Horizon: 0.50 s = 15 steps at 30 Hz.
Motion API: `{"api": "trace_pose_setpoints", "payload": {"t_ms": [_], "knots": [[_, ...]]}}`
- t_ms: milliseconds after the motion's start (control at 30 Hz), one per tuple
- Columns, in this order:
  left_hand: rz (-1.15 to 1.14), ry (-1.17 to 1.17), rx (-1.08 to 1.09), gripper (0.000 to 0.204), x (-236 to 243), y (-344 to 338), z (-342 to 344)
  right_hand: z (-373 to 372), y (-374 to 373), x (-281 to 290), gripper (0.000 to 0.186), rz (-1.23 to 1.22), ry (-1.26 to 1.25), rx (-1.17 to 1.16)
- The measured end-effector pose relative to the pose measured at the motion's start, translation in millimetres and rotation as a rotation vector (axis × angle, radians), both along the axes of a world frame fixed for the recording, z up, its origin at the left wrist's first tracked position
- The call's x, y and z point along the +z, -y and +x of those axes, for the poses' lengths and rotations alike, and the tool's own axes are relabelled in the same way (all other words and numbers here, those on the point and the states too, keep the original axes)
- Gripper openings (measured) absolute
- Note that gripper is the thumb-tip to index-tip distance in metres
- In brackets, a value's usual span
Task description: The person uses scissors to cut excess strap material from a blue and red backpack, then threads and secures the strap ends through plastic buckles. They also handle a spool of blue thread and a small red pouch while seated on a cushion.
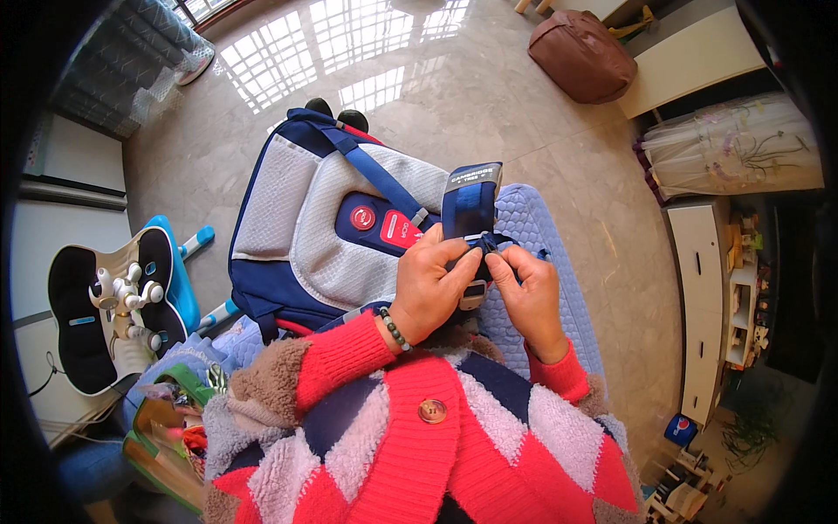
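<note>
Both hands close together, near side of the bag. Left hand (428, 284): thumb and forefinger pinched on dark blue webbing (499, 239); right hand (529, 293): fingertips likewise closed on it, just right of the left's. Neither hand looks nearer; both appear in contact, though the exact piece under the fingertips is too small to tell. Padded strap (469, 208) with grey end patch lies directly far of the hands, its long axis running near to far, far end leaning slightly right; the pinch sits at its near end. Grey buckle (474, 295) between the hands, nearer the body than the pinch. Navy-and-grey bag (319, 236) lies mostly left and far of the left hand, mesh panel up; its near edge is partly hidden by that forearm. Light-blue quilted cover (541, 214) to the right, partly behind the right hand.
</note>
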State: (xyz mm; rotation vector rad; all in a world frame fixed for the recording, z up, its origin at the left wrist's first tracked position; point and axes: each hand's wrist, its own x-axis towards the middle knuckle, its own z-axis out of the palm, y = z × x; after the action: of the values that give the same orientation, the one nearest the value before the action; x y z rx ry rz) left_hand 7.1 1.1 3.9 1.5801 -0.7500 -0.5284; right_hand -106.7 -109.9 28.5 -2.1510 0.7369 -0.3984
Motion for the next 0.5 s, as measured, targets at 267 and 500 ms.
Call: {"api": "trace_pose_setpoints", "payload": {"t_ms": [267, 500], "knots": [[-0.021, -0.140, -0.027, 0.019, -3, -2, 4, -10, 14, 6, 0.033, 0.923, 0.050, -0.088], [0.001, -0.191, -0.111, 0.026, -1, -6, 6, -18, 16, 5, 0.031, 0.589, 0.112, 0.010]]}}
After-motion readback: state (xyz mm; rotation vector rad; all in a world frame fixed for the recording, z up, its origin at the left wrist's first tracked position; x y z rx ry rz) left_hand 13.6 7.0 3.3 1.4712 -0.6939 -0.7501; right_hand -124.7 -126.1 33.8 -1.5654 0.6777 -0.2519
